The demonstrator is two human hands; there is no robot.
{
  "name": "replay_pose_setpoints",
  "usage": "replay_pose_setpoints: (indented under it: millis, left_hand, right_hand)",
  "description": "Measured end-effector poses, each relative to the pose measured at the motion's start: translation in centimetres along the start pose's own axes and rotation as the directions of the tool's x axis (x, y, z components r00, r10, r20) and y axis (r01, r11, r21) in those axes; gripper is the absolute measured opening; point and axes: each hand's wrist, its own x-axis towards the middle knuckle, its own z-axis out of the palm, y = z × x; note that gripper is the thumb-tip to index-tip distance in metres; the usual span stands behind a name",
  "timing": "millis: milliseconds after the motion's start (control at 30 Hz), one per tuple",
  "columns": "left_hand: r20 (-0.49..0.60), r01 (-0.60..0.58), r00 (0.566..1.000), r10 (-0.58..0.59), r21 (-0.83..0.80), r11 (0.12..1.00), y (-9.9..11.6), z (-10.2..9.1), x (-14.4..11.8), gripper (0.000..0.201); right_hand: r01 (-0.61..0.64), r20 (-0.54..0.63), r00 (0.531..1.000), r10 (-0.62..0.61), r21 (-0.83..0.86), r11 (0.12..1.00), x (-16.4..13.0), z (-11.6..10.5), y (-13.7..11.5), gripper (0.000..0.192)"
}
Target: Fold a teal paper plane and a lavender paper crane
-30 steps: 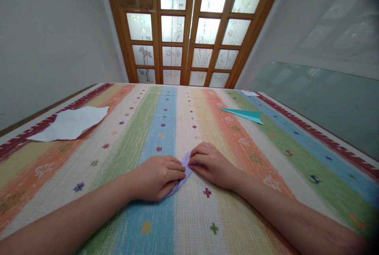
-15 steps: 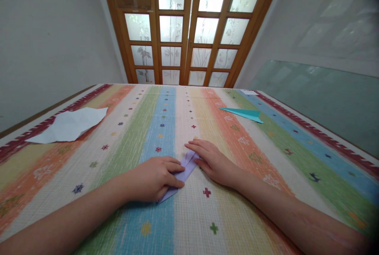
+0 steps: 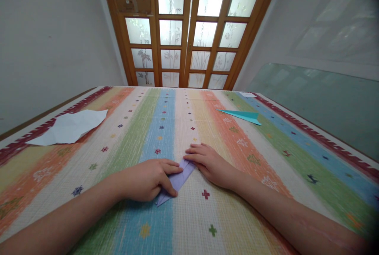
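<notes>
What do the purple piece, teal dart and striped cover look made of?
Purple piece: likely matte paper, given its crisp creases. Teal dart: probably paper, smooth, straight folded edges. Striped cover: seemingly matte woven cloth, from its crosshatched texture, though that could be printed.

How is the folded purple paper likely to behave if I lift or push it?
The folded purple paper is probably very light, as it looks like thin sheet. Its visible folds should make it somewhat stiffer than the unfolded white paper. The narrow near tip might bend if pushed, since it tapers to a point.
</notes>
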Motion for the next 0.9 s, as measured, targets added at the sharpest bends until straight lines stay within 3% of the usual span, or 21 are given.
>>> replay_pose_setpoints:
  millis: [100,300,400,533,667,767,900]
  left_hand:
    - [0.000,0.015,1.000,-0.015,-0.014,1.000,0.0,0.1,0.0,0.059]
    - [-0.082,-0.004,0.997,-0.001,-0.066,0.998,0.0,0.6,0.1,0.053]
    - [-0.118,0.002,0.993,-0.021,-0.151,0.988,-0.2,1.0,0.1,0.050]
    - [-0.217,-0.003,0.973,-0.077,-0.347,0.938,-1.3,1.6,0.3,0.045]
    - [-0.357,-0.023,0.911,-0.204,-0.540,0.842,-2.9,2.2,0.6,0.030]
    - [-0.429,-0.053,0.818,-0.383,-0.719,0.693,-3.8,2.7,0.9,0.019]
    - [-0.375,-0.098,0.708,-0.598,-0.891,0.443,-4.5,3.1,1.5,0.010]
  right_hand:
    - [-0.053,-0.009,0.999,0.053,-0.038,0.998,-0.1,0.3,0.2,0.043]
    - [-0.131,-0.150,0.981,0.122,-0.048,0.990,-0.2,0.4,0.5,0.044]
    - [-0.067,-0.178,0.982,0.060,-0.033,0.997,-0.3,-0.1,0.1,0.040]
    - [0.093,-0.046,0.995,-0.093,0.005,0.996,-0.3,-0.7,-1.1,0.035]
    - [0.149,0.019,0.988,-0.151,0.081,0.985,-0.3,-1.0,-2.0,0.036]
    - [0.150,0.025,0.988,-0.154,0.109,0.983,-0.3,-0.9,-2.2,0.030]
    - [0.163,0.011,0.986,-0.165,0.100,0.981,-0.2,-0.6,-2.2,0.046]
